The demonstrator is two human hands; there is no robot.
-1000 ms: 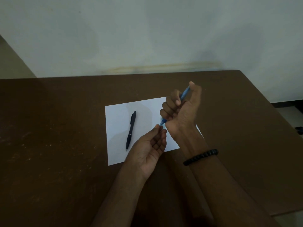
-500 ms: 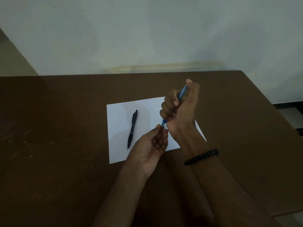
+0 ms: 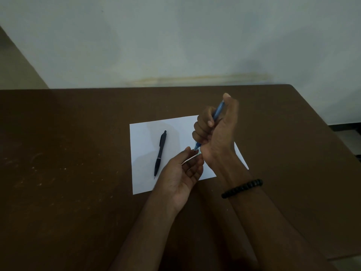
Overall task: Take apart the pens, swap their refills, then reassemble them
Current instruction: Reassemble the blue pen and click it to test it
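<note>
The blue pen (image 3: 216,114) is gripped in the clenched right hand (image 3: 216,132), tilted with its tip end pointing down toward the left hand (image 3: 181,173). The lower end of the pen is pinched by the left fingertips (image 3: 188,150), the palm turned upward. Over the last second little has changed — the grip is kept, and both hands have only drifted slightly; whether the tip section is being twisted loose cannot be told. The pen looks unopened, so the task is judged to be at its very start. The black pen (image 3: 160,153) is left untouched on the white paper (image 3: 144,137) on the brown table (image 3: 68,153).
</note>
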